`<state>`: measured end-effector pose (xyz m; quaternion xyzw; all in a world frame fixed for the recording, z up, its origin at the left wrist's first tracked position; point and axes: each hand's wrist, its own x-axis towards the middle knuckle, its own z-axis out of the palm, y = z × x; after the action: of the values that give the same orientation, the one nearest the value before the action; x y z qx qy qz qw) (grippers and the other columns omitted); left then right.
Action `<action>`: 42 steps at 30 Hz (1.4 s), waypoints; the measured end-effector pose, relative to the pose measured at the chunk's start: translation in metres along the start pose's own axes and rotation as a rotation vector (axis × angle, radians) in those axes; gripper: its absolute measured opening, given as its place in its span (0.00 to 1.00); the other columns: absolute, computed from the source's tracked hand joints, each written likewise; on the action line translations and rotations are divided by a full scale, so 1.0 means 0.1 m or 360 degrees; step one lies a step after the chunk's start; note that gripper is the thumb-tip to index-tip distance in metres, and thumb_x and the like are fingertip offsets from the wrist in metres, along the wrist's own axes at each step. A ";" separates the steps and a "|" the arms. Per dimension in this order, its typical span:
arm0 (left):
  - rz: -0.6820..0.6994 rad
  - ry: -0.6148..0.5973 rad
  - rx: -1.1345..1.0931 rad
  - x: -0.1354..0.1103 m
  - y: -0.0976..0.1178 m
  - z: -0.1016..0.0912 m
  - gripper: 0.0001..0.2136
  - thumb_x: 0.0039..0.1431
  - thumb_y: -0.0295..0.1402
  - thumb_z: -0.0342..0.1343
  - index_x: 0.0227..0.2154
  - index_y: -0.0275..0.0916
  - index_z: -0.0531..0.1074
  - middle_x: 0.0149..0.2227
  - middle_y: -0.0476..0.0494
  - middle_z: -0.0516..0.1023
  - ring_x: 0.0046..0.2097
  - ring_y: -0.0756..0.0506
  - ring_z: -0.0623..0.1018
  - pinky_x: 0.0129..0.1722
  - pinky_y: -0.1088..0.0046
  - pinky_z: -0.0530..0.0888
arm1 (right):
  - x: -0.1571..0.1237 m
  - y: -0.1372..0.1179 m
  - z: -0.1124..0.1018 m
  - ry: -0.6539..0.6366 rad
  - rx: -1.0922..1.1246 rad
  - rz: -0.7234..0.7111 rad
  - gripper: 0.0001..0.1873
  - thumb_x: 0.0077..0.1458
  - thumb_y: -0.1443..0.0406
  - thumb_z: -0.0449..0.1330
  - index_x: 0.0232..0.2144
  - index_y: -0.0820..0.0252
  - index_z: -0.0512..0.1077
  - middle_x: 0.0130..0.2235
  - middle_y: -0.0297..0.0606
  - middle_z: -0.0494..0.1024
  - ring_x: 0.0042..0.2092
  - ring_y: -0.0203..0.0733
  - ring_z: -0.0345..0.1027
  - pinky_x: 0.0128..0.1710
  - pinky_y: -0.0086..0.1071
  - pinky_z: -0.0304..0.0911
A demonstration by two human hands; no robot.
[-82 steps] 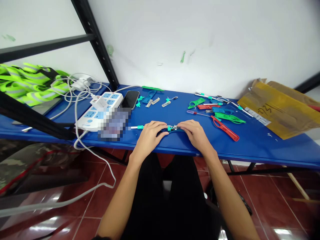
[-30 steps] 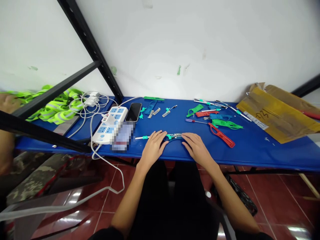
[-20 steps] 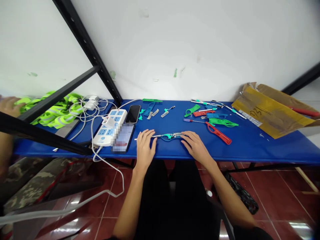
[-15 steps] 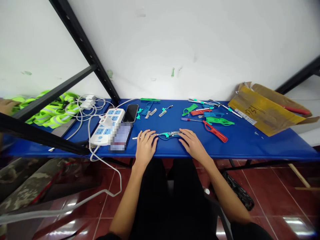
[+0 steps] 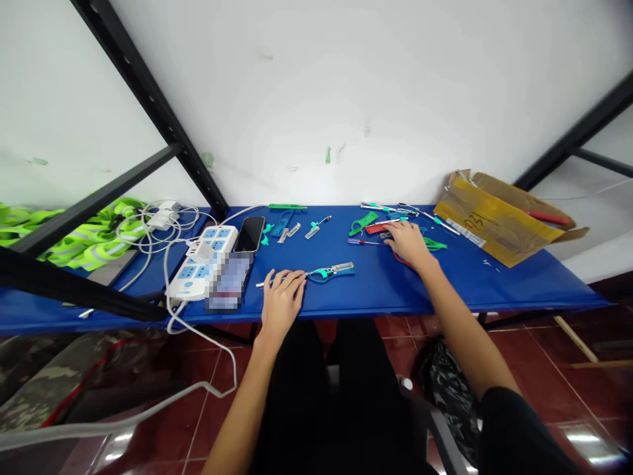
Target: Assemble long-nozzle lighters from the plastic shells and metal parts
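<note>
My left hand lies flat with fingers spread on the blue table, its fingertips on the thin metal end of a teal-handled tool that lies along the front edge. My right hand reaches to the back right, fingers curled down over a pile of red, green and blue plastic parts. Whether its fingers grip anything is hidden. A small screwdriver lies just left of that hand.
A white power strip with tangled cables, a black phone and a second blurred phone sit at the left. Neon green vests lie far left. A torn cardboard box is at the right. Black rack bars cross the left side.
My right hand has left the teal-handled tool and moved up and right to the pile of coloured parts. My left hand stays by the tool's metal end. The view has tilted up.
</note>
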<state>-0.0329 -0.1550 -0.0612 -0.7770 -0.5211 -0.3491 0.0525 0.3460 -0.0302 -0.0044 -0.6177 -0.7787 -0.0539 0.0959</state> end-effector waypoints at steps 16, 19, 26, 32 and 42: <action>-0.0236 0.0163 -0.0205 -0.02 0.04 -0.03 0.38 0.75 0.46 0.59 0.80 0.46 0.49 0.79 0.32 0.60 0.77 0.32 0.65 0.73 0.44 0.68 | -0.27 -1.27 -0.46 0.1548 0.1895 0.0379 0.12 0.68 0.57 0.67 0.48 0.56 0.82 0.49 0.43 0.87 0.50 0.48 0.82 0.53 0.45 0.77; -0.0214 0.0210 -0.0320 -0.05 0.00 -0.06 0.35 0.77 0.43 0.58 0.79 0.47 0.51 0.74 0.33 0.69 0.73 0.35 0.72 0.72 0.46 0.69 | -0.46 -1.88 -0.16 0.1050 0.2280 0.0434 0.11 0.63 0.56 0.70 0.43 0.56 0.84 0.46 0.42 0.88 0.48 0.49 0.82 0.52 0.44 0.77; 0.0113 0.0162 -0.0347 0.07 -0.18 -0.02 0.14 0.79 0.36 0.55 0.61 0.45 0.78 0.53 0.42 0.87 0.55 0.41 0.85 0.65 0.54 0.74 | -0.48 -1.65 0.22 0.0722 0.2338 0.0353 0.16 0.63 0.51 0.71 0.43 0.55 0.82 0.48 0.45 0.87 0.52 0.52 0.82 0.54 0.45 0.77; 0.0170 -0.0083 -0.0482 0.35 -0.21 0.04 0.13 0.79 0.42 0.55 0.52 0.47 0.84 0.47 0.45 0.89 0.47 0.43 0.85 0.64 0.54 0.73 | -0.68 -1.11 0.23 0.0275 0.1386 -0.0445 0.22 0.69 0.54 0.66 0.62 0.48 0.78 0.61 0.45 0.81 0.61 0.56 0.77 0.60 0.53 0.78; -0.0010 0.0045 -0.0270 0.30 -0.23 0.04 0.12 0.77 0.42 0.57 0.48 0.46 0.85 0.40 0.45 0.88 0.47 0.40 0.83 0.67 0.49 0.71 | -0.71 -1.13 0.30 0.0380 0.0764 -0.0531 0.24 0.76 0.54 0.58 0.69 0.48 0.73 0.57 0.49 0.81 0.56 0.58 0.76 0.58 0.55 0.73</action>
<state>-0.0443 -0.1192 -0.0527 -0.7720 -0.4913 -0.4033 -0.0072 0.2494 -0.1172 -0.0454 -0.4303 -0.8430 0.0444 0.3196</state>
